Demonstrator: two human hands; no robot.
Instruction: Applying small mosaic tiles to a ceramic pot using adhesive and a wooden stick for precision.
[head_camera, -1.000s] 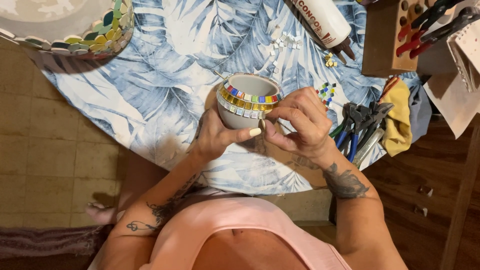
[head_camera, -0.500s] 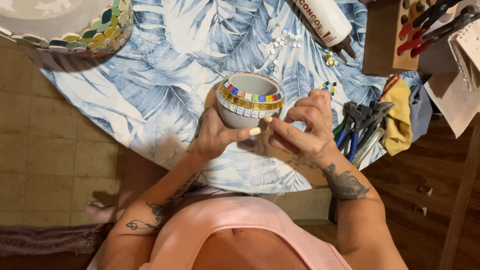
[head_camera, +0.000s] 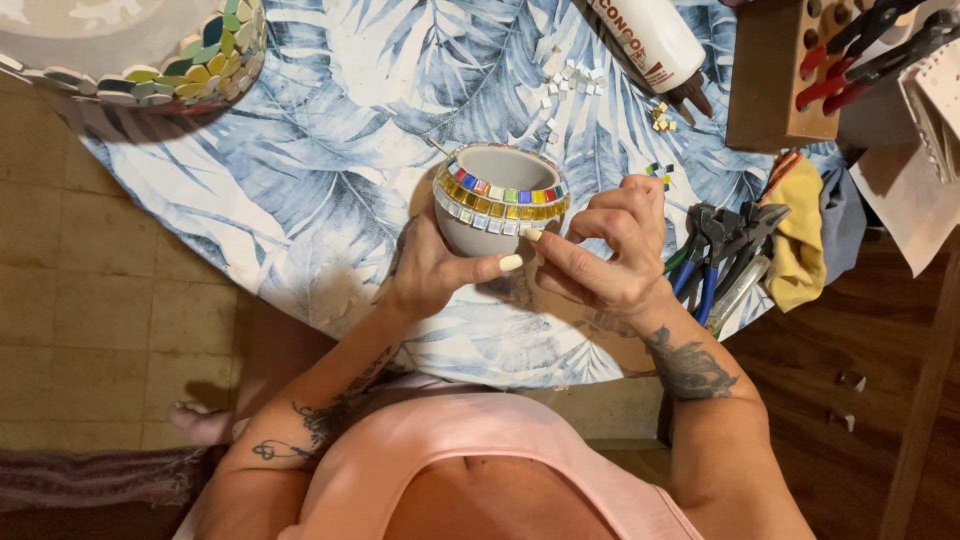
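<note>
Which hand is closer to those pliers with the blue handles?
The right hand. It sits just left of the blue-handled pliers, almost touching them. The left hand is farther away, cupping the small mosaic bowl.

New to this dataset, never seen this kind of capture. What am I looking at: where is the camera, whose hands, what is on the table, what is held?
There is no machine here, just a person working with bare hands. The single view comes from a camera worn on the head, looking straight down at the lap and a round table covered with a blue leaf-print cloth.

The left hand cups a small grey bowl with bands of coloured and gold mosaic tiles below its rim. The right hand has a fingertip at the bowl's side.

Also on the table: loose white tiles, a few coloured tiles, a white glue bottle, pliers and nippers, a yellow cloth, a wooden tool block, and a bigger mosaic-rimmed dish.
</note>
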